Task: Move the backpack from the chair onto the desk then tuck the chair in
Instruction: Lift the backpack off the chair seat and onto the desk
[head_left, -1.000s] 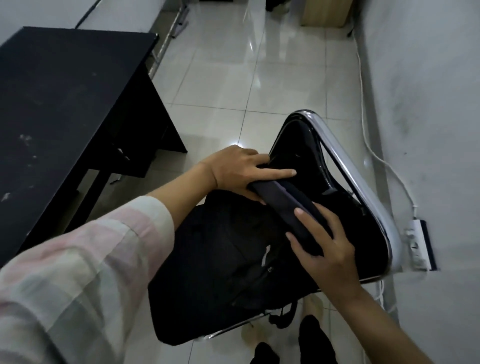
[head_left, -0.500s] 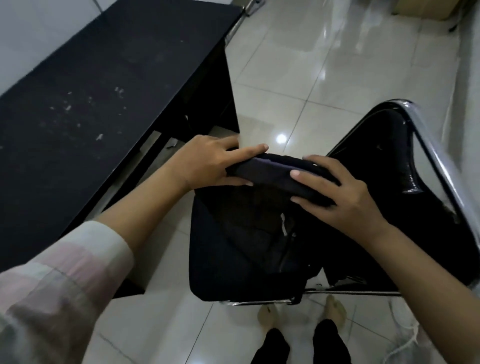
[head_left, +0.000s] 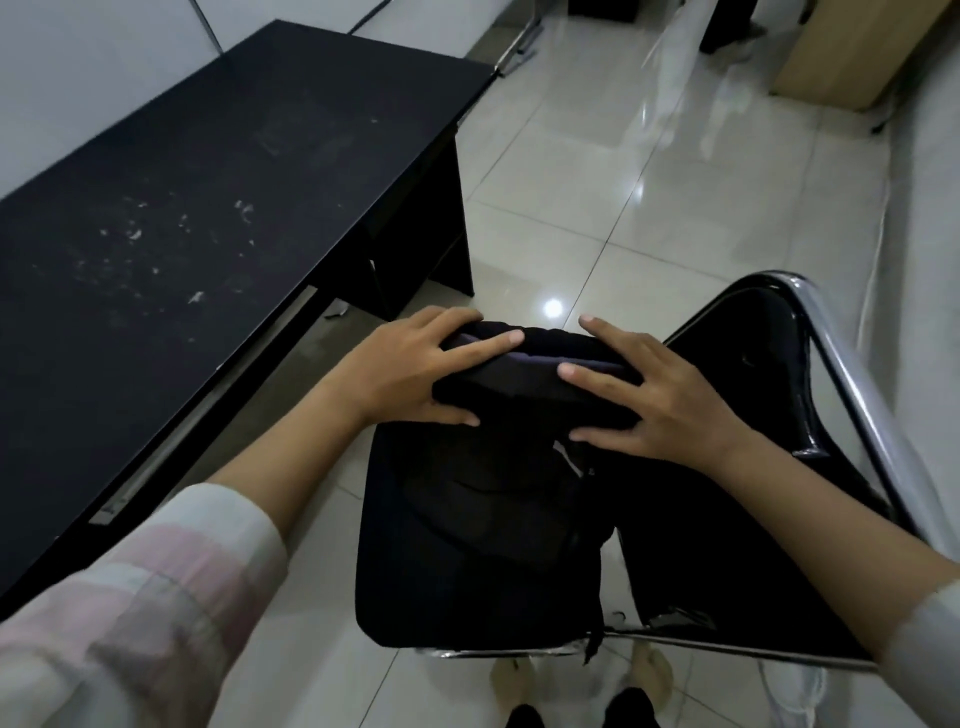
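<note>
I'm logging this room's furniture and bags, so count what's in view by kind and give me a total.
Black rectangular desk: 1
Black chair with chrome tube frame: 1
Black fabric backpack, gripped at its top by the left hand and right hand: 1
Light wooden cabinet: 1
Total: 4

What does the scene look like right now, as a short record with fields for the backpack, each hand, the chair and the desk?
backpack: black backpack, held by its top, hanging in front of the chair seat
left hand: left hand, grip closed on the backpack's top, left end
right hand: right hand, grip closed on the top, right end
chair: black chair with chrome frame, to the right, not tucked in
desk: black desk, to the left, scuffed top, backpack not on it yet
</note>
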